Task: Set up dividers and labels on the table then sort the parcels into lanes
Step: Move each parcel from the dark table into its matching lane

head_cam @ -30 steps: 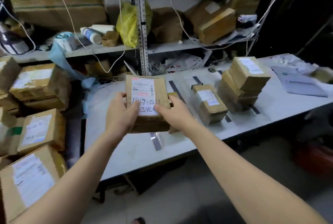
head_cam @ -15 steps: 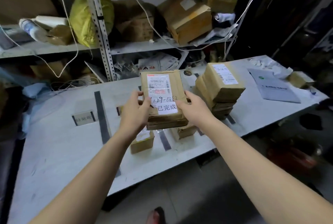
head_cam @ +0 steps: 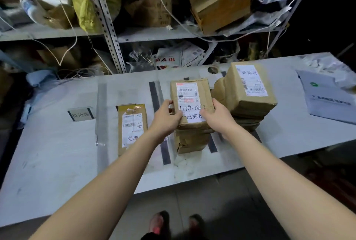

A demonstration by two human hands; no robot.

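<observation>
I hold a brown labelled parcel with both hands, my left hand on its left edge and my right hand on its right edge. It rests on top of another brown parcel in the third lane of the white table. Dark tape dividers and a clear strip run across the table. One flat parcel lies in the lane to the left. A stack of parcels stands in the lane to the right. A small lane label sits at the left.
Metal shelving behind the table holds boxes, a yellow bag and hanging cords. Grey mailers lie at the table's right end. My feet stand on the floor below the table's front edge.
My hands carried the parcel to the right and lowered it onto the parcel in the third lane. My view shifted right, off the piles of boxes at the left.
</observation>
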